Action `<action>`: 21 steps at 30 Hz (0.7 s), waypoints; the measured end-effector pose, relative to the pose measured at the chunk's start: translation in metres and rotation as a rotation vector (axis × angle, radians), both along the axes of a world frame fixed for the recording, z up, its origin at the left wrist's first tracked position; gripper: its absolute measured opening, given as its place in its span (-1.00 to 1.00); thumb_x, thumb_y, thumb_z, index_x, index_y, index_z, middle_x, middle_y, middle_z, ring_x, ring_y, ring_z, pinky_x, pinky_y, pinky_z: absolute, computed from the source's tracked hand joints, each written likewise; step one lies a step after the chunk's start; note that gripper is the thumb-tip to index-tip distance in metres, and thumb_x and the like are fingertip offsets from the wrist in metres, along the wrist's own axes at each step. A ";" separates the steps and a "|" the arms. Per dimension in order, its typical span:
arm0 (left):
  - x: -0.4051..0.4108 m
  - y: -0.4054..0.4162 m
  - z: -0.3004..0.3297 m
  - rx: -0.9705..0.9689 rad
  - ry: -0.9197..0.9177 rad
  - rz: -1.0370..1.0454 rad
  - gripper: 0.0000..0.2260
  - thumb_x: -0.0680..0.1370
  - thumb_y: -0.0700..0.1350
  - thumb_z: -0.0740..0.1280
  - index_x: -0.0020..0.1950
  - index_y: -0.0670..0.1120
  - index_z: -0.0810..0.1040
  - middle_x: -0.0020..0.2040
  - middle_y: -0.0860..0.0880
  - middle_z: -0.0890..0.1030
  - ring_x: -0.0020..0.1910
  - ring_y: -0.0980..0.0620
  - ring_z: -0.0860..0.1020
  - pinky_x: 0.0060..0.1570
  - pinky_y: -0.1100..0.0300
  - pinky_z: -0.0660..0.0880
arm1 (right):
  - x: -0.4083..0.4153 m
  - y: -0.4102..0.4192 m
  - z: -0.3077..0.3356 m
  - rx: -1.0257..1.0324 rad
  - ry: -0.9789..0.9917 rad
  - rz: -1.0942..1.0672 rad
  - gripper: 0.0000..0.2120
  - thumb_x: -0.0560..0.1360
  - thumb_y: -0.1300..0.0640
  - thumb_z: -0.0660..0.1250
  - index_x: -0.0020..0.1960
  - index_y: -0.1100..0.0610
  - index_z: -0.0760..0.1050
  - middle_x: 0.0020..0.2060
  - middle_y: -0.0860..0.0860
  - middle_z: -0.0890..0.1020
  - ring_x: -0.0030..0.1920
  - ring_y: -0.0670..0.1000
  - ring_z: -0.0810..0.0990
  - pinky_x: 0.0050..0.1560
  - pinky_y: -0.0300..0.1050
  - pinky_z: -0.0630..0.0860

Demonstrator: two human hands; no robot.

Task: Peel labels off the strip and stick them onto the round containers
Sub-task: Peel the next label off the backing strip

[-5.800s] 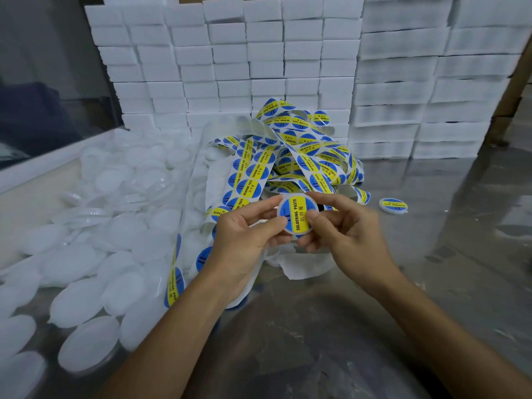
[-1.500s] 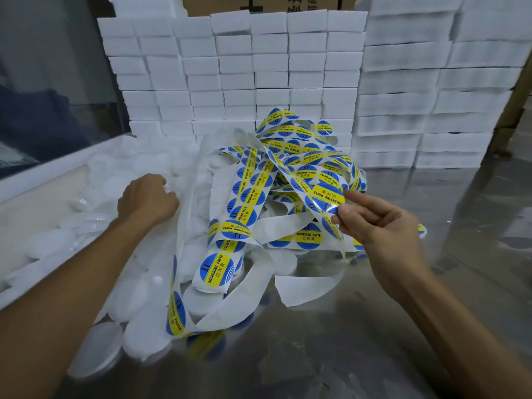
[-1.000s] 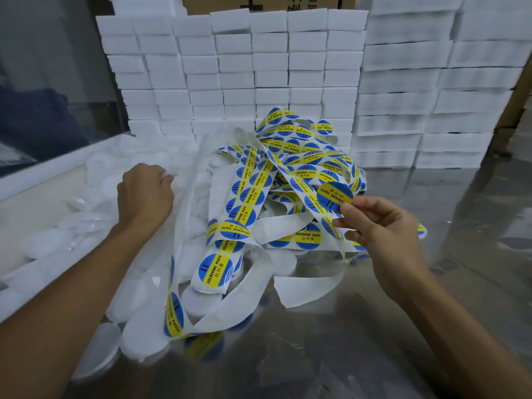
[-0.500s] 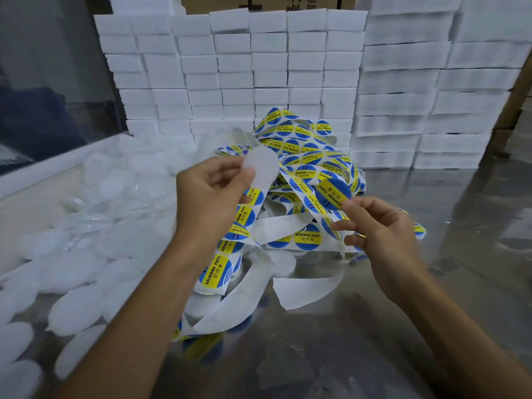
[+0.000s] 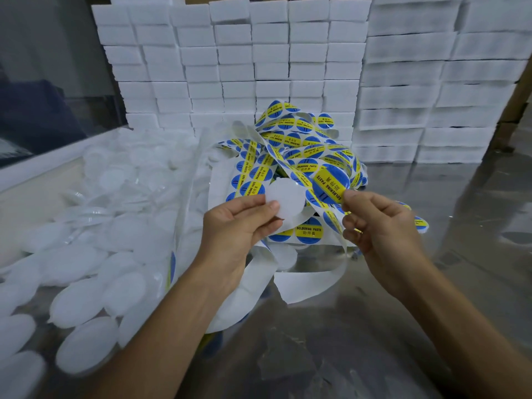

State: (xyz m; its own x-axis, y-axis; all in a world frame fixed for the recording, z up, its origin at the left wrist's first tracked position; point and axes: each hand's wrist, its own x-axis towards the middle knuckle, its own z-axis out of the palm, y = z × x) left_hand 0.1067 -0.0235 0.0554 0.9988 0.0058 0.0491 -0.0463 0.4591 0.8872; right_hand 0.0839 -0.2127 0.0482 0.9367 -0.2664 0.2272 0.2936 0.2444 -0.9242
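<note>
Fingers (image 5: 253,204) of left hand (image 5: 236,226) pinch a white round container (image 5: 286,201) by its edge, held above the label strip (image 5: 288,165). Right hand (image 5: 380,226) pinches a blue-yellow label (image 5: 331,184) just beside the container, not touching. More containers (image 5: 86,269) piled left on the table (image 5: 345,341).

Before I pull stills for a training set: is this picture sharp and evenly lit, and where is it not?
Head view: the label and the right hand read sharp; the loose containers at lower left smear; the stacked boxes bow from the wide lens; the steel table shows soft glare.
</note>
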 end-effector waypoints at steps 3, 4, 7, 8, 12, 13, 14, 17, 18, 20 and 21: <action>-0.003 -0.003 -0.001 0.038 -0.018 -0.040 -0.83 0.33 -0.29 0.49 -0.10 -0.23 0.63 -0.27 -0.13 0.70 -0.29 -0.04 0.69 -0.27 0.26 0.61 | -0.001 0.006 -0.004 -0.085 -0.004 0.032 -0.90 0.37 0.06 0.49 -0.28 0.08 0.69 -0.40 -0.01 0.52 -0.44 -0.09 0.39 -0.40 -0.27 0.42; -0.004 -0.004 -0.001 0.043 -0.027 -0.056 -0.81 0.30 -0.26 0.49 -0.11 -0.22 0.63 -0.26 -0.15 0.71 -0.28 -0.04 0.70 -0.27 0.26 0.61 | -0.001 0.007 -0.005 -0.105 -0.004 0.032 -0.90 0.40 0.08 0.49 -0.26 0.08 0.70 -0.42 0.00 0.51 -0.43 -0.09 0.39 -0.40 -0.26 0.41; -0.006 -0.005 -0.001 0.057 -0.041 -0.092 -0.81 0.24 -0.22 0.50 -0.17 -0.18 0.67 -0.20 -0.19 0.71 -0.25 -0.06 0.70 -0.27 0.26 0.61 | -0.001 0.011 -0.008 -0.135 -0.007 0.033 -0.85 0.35 0.03 0.51 -0.24 0.12 0.70 -0.41 0.09 0.49 -0.43 -0.06 0.37 -0.41 -0.24 0.38; -0.006 -0.005 -0.001 0.060 -0.045 -0.104 -0.86 0.23 -0.21 0.50 -0.22 -0.15 0.70 -0.19 -0.19 0.71 -0.25 -0.06 0.70 -0.27 0.26 0.61 | -0.001 0.012 -0.009 -0.142 -0.013 0.035 -0.79 0.30 -0.02 0.53 -0.25 0.14 0.70 -0.41 0.11 0.49 -0.43 -0.06 0.37 -0.40 -0.23 0.37; -0.007 -0.006 0.000 0.087 -0.068 -0.131 -0.91 0.24 -0.19 0.50 -0.30 -0.05 0.73 -0.18 -0.16 0.72 -0.22 -0.04 0.71 -0.26 0.26 0.62 | 0.000 0.014 -0.010 -0.157 -0.029 0.047 -0.70 0.21 -0.10 0.53 -0.26 0.13 0.69 -0.42 0.09 0.52 -0.45 -0.06 0.37 -0.41 -0.22 0.36; -0.007 -0.006 0.000 0.093 -0.070 -0.134 -0.90 0.24 -0.18 0.50 -0.29 -0.03 0.73 -0.18 -0.16 0.72 -0.22 -0.05 0.71 -0.25 0.26 0.62 | 0.000 0.013 -0.010 -0.161 -0.032 0.051 -0.71 0.22 -0.09 0.52 -0.26 0.13 0.70 -0.43 0.09 0.52 -0.45 -0.06 0.37 -0.41 -0.22 0.36; -0.007 -0.006 0.000 0.097 -0.070 -0.136 -0.90 0.24 -0.18 0.50 -0.28 -0.03 0.74 -0.17 -0.16 0.72 -0.21 -0.05 0.71 -0.25 0.26 0.62 | 0.000 0.013 -0.010 -0.166 -0.034 0.054 -0.73 0.23 -0.08 0.52 -0.26 0.13 0.70 -0.44 0.08 0.53 -0.45 -0.06 0.38 -0.42 -0.23 0.36; -0.008 -0.005 0.001 0.103 -0.067 -0.135 -0.90 0.25 -0.18 0.50 -0.28 -0.03 0.74 -0.16 -0.17 0.72 -0.20 -0.07 0.71 -0.25 0.26 0.62 | -0.001 0.013 -0.010 -0.171 -0.035 0.067 -0.76 0.25 -0.06 0.51 -0.29 0.12 0.69 -0.47 0.04 0.53 -0.46 -0.07 0.38 -0.42 -0.24 0.37; -0.008 -0.005 0.001 0.104 -0.066 -0.133 -0.90 0.25 -0.18 0.50 -0.28 -0.03 0.74 -0.16 -0.17 0.72 -0.19 -0.07 0.71 -0.26 0.25 0.62 | -0.001 0.013 -0.010 -0.173 -0.033 0.067 -0.76 0.25 -0.06 0.51 -0.29 0.12 0.69 -0.48 0.03 0.53 -0.46 -0.08 0.38 -0.42 -0.24 0.37; -0.008 -0.005 0.001 0.108 -0.060 -0.129 -0.90 0.25 -0.18 0.51 -0.28 -0.03 0.73 -0.16 -0.18 0.72 -0.18 -0.09 0.71 -0.26 0.25 0.62 | -0.002 0.013 -0.009 -0.184 -0.029 0.067 -0.78 0.27 -0.05 0.50 -0.30 0.11 0.69 -0.48 0.02 0.53 -0.45 -0.08 0.39 -0.42 -0.23 0.37; -0.008 -0.005 0.001 0.110 -0.058 -0.129 -0.90 0.25 -0.18 0.51 -0.28 -0.04 0.73 -0.16 -0.18 0.72 -0.19 -0.09 0.71 -0.26 0.25 0.62 | -0.002 0.013 -0.009 -0.187 -0.028 0.068 -0.79 0.28 -0.05 0.50 -0.30 0.11 0.69 -0.49 0.02 0.53 -0.45 -0.07 0.39 -0.42 -0.23 0.37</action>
State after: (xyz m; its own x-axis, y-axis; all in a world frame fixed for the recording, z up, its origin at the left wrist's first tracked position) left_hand 0.0984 -0.0285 0.0561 0.9863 -0.1309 0.1004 -0.0462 0.3651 0.9298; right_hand 0.0822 -0.2000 0.0388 0.9437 -0.1531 0.2934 0.3089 0.0892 -0.9469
